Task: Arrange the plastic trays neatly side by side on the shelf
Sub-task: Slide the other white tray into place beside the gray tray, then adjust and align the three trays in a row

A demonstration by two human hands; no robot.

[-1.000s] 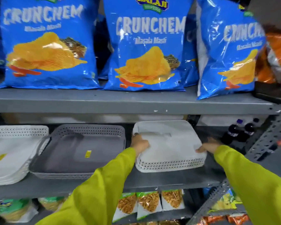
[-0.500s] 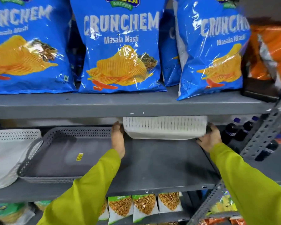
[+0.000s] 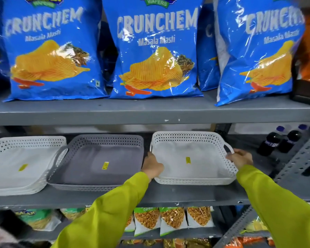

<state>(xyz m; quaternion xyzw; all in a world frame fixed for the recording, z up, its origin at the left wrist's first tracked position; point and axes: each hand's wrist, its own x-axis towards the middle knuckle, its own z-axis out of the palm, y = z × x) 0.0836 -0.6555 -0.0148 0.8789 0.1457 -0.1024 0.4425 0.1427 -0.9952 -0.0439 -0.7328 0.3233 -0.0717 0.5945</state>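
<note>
1. Head view, the middle shelf point(image 3: 168, 197): a grey metal shelf carries three stacks of perforated plastic trays side by side, all lying flat with their open sides up.
2. The left white trays point(image 3: 16, 163) sit at the far left, partly cut off by the frame edge, with a yellow sticker on the floor of the top one.
3. The grey trays point(image 3: 97, 163) stand in the middle. Their left handle overlaps the rim of the left white stack, and they too bear a yellow sticker.
4. The right white trays point(image 3: 191, 158) lie just beside the grey ones, with a narrow gap between them, turned slightly askew so that the front right corner comes nearest the shelf edge.
5. The left hand point(image 3: 152, 167) is closed over the left rim of the right white trays, in the gap next to the grey stack.
6. The right hand point(image 3: 240, 157) curls its fingers over the right rim, just below the looped handle.
7. Both arms wear yellow-green sleeves point(image 3: 104, 215).
8. Dark bottles point(image 3: 279, 138) stand at the back right of the same shelf, well apart from the trays.
9. Blue crisp bags point(image 3: 154, 51) line the shelf above, and small snack packets point(image 3: 172, 221) hang in a row below.
</note>
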